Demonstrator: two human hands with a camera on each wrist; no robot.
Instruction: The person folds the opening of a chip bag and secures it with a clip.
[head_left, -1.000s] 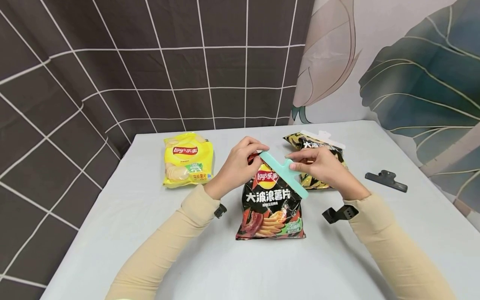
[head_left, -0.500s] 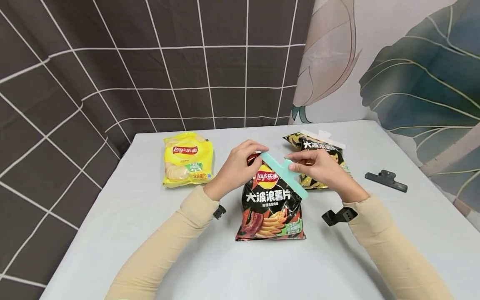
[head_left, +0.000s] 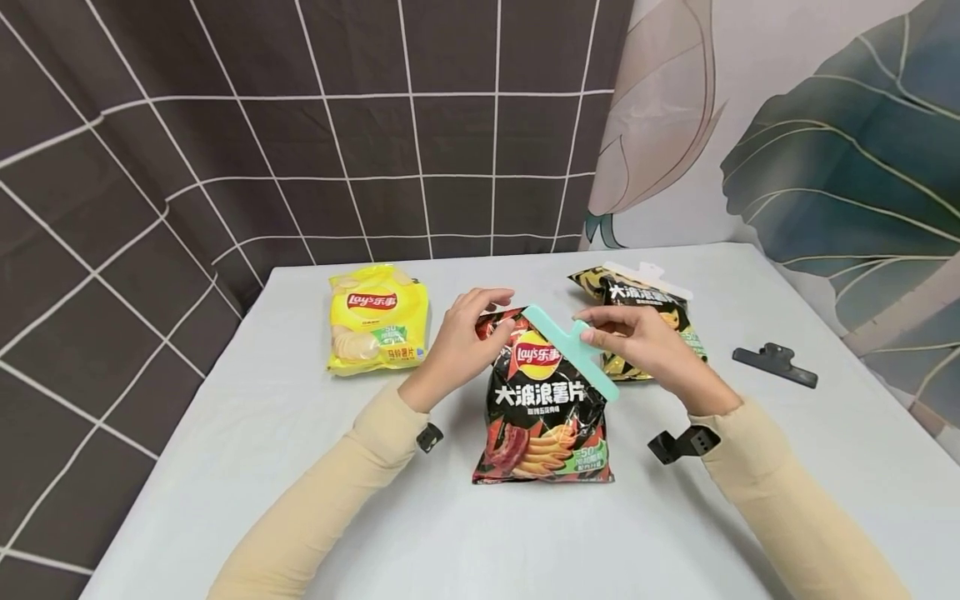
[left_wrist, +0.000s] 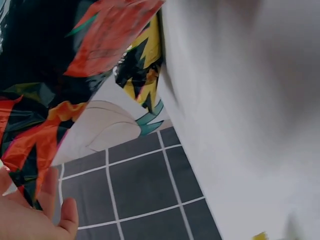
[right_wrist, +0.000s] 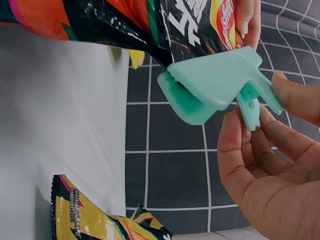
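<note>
A black and red chip bag (head_left: 536, 417) stands upright mid-table, with a mint-green bag clip (head_left: 573, 354) lying slanted across its upper right corner. My right hand (head_left: 641, 337) pinches the clip's handle between thumb and fingers; the right wrist view shows the thumb on one lever and fingers at the other. There, the near ends of the clip's jaws stand apart, and the bag edge runs in between farther along. My left hand (head_left: 461, 342) is at the bag's upper left corner, fingers spread and loose; the left wrist view shows some fingers behind the bag's corner.
A yellow chip bag (head_left: 378, 321) lies back left. Behind my right hand lies a black and gold chip bag (head_left: 641, 292) with a white clip (head_left: 648, 275) on its top edge. A black clip (head_left: 775, 364) lies at the right of the white table (head_left: 375, 533).
The left hand has loosened and drawn back a little left from the bag's top corner, which now shows more. The right hand keeps its pinch on the clip.
</note>
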